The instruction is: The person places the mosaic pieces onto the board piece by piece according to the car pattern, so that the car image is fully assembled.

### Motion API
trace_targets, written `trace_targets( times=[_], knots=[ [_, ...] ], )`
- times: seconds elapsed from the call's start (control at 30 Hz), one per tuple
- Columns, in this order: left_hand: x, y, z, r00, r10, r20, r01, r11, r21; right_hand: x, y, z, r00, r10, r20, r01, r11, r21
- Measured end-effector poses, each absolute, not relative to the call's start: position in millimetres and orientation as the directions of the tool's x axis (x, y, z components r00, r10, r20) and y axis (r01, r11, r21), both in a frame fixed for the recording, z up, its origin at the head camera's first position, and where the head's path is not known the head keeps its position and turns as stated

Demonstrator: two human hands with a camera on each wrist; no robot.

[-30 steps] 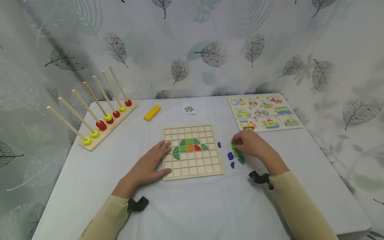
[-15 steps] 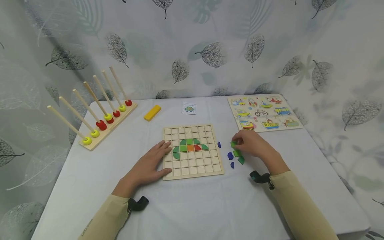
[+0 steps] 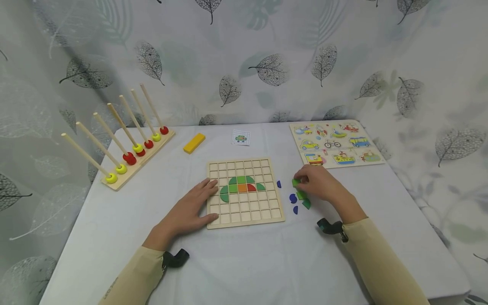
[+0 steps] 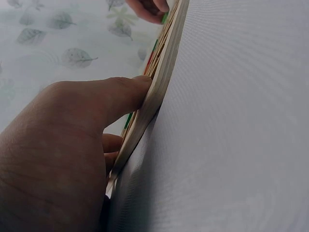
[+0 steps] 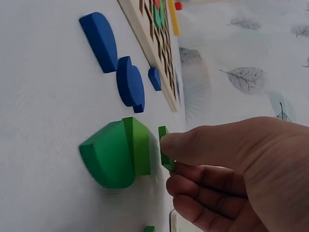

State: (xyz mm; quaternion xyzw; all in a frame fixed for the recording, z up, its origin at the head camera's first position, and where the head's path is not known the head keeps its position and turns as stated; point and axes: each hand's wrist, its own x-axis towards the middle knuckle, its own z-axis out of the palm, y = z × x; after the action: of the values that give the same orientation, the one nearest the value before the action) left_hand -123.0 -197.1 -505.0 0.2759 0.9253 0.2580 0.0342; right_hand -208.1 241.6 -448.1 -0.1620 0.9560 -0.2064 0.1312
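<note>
My left hand rests at the left side of a wooden grid board, thumb on its near left corner and fingers spread over the left rim. Green, orange and red tiles form a shape in the grid. To the right of the board, my right hand pinches a light green square tile, partly covered by the thumb. Just below it on the cloth lie another light green tile and a dark green rounded piece, touching. Several blue rounded pieces lie between them and the board.
A small pattern card and a yellow bar lie behind the board. At the left stands a peg rack with red and yellow beads. A picture puzzle board with vehicles lies at the back right.
The tile in my right hand has shifted slightly away from the other light green tile, and a gap now shows between them. My left hand stays in place.
</note>
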Motion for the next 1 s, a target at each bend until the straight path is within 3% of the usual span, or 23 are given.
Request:
trace_targets(
  times=[1.0],
  knots=[
    [-122,-196,-502,-0.839,0.535,0.096,0.505,0.702,0.502,-195,210,-417,-0.894,-0.446,-0.05,-0.378,0.808,-0.451]
  ],
)
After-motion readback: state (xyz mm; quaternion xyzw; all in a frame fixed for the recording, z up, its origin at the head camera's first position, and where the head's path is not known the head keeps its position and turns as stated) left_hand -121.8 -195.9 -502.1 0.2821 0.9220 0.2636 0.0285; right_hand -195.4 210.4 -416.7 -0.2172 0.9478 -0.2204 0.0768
